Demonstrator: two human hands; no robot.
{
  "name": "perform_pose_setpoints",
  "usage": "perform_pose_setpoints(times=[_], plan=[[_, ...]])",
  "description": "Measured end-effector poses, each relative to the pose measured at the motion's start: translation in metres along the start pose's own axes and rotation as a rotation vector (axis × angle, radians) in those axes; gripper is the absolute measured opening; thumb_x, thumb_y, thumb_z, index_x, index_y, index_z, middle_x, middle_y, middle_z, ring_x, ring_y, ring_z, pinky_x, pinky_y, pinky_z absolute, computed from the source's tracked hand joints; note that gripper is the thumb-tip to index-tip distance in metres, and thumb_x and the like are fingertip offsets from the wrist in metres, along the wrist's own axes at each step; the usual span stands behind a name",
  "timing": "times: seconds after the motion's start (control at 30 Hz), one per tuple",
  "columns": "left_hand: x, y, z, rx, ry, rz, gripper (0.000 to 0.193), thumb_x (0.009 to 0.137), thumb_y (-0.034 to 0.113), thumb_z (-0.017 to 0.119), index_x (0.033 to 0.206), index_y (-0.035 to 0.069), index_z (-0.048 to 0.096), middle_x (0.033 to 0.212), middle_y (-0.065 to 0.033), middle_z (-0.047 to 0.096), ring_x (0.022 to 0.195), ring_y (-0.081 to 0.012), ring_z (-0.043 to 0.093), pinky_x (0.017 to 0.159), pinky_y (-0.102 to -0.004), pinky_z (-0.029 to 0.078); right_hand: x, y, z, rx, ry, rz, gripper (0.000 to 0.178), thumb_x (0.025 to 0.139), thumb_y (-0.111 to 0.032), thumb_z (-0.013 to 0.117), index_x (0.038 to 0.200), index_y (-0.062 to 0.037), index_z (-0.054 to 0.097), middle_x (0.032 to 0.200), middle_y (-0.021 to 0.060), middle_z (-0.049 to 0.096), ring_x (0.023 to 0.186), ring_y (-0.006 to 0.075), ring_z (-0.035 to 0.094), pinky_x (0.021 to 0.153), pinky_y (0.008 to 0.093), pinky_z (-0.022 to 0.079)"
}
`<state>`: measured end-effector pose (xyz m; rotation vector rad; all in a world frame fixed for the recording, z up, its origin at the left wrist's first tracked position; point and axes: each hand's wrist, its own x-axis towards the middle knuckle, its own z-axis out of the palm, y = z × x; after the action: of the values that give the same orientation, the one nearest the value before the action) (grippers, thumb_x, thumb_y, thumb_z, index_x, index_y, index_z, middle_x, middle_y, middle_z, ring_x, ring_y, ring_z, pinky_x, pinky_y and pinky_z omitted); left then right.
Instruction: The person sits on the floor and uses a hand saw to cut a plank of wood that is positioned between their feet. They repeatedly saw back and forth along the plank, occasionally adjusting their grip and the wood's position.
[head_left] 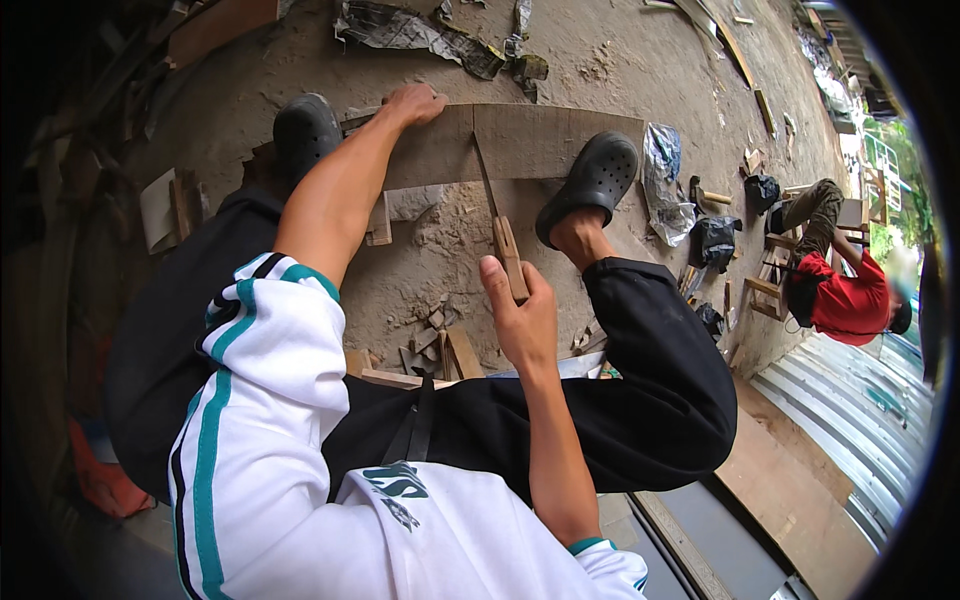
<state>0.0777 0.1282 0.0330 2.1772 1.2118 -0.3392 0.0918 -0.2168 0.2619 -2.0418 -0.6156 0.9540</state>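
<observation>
Gripped a wooden-handled handsaw [504, 238] in the closed right hand [527, 318], with blade across the wooden board [520, 145] (overlapped by a black clog [600, 175]). Rested the curled left hand [411, 103] at the board's far edge, hold unclear.

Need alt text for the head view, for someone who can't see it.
Right hand grips a wooden-handled saw, its blade against a board; left hand at the board's far edge. A black clog overlaps the board's right end; a person in red is farther right.

Wearer's two hands [412, 102] [527, 318], one handsaw [508, 250], one plank [530, 142] underfoot, two black clogs [308, 132] [598, 172], one co-worker [848, 300]
</observation>
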Motion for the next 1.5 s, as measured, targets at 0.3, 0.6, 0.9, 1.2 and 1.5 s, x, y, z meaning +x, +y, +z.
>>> perform_pose_setpoints(times=[0.3, 0.6, 0.9, 1.2, 1.5], plan=[[-0.027, 0.023, 0.001, -0.026, 0.166, -0.040, 0.085, 0.089, 0.072, 0.034, 0.104, -0.004, 0.069, 0.110, -0.0291, 0.065, 0.107, -0.0452, 0.060, 0.094, -0.0542, 0.043, 0.038, 0.023, -0.003, 0.121, 0.086, 0.171, 0.044, 0.093, -0.029, 0.046, 0.065, 0.0042, 0.052, 0.054, 0.0076, 0.050, 0.052, 0.0159, 0.047, 0.052, 0.0353, 0.036], [-0.039, 0.023, 0.003, -0.107, 0.238, -0.149, 0.056, 0.092, 0.047, 0.039, 0.105, 0.002, 0.070, 0.113, -0.0229, 0.066, 0.110, -0.0409, 0.060, 0.096, -0.0556, 0.038, -0.006, 0.015, -0.001, 0.046, 0.070, 0.119, 0.040, 0.092, -0.027, 0.048, 0.068, 0.0056, 0.054, 0.055, 0.0119, 0.049, 0.055, 0.0177, 0.049, 0.056, 0.0382, 0.039], [-0.043, 0.025, 0.005, -0.125, 0.275, -0.100, 0.058, 0.088, 0.047, 0.042, 0.104, -0.001, 0.070, 0.108, -0.0307, 0.064, 0.106, -0.0462, 0.061, 0.095, -0.0558, 0.041, 0.052, 0.028, 0.022, 0.035, 0.078, 0.098, 0.045, 0.092, -0.030, 0.046, 0.070, 0.0085, 0.053, 0.056, 0.0168, 0.050, 0.055, 0.0196, 0.049, 0.057, 0.0397, 0.040], [-0.042, 0.035, 0.018, -0.159, 0.312, -0.077, 0.056, 0.088, 0.045, 0.041, 0.102, -0.001, 0.070, 0.107, -0.0304, 0.065, 0.105, -0.0464, 0.061, 0.096, -0.0559, 0.041, 0.097, 0.046, 0.039, 0.042, 0.135, 0.076, 0.046, 0.094, -0.032, 0.044, 0.075, 0.0084, 0.055, 0.063, 0.0257, 0.054, 0.055, 0.0254, 0.050, 0.060, 0.0442, 0.041], [-0.047, 0.039, 0.006, -0.168, 0.269, -0.077, 0.058, 0.090, 0.048, 0.041, 0.102, -0.001, 0.070, 0.107, -0.0327, 0.064, 0.105, -0.0476, 0.060, 0.095, -0.0566, 0.040, 0.091, 0.067, 0.047, 0.092, 0.156, -0.027, 0.043, 0.097, -0.030, 0.047, 0.063, -0.0037, 0.047, 0.055, -0.0020, 0.044, 0.049, 0.0093, 0.039, 0.046, 0.0295, 0.029]])
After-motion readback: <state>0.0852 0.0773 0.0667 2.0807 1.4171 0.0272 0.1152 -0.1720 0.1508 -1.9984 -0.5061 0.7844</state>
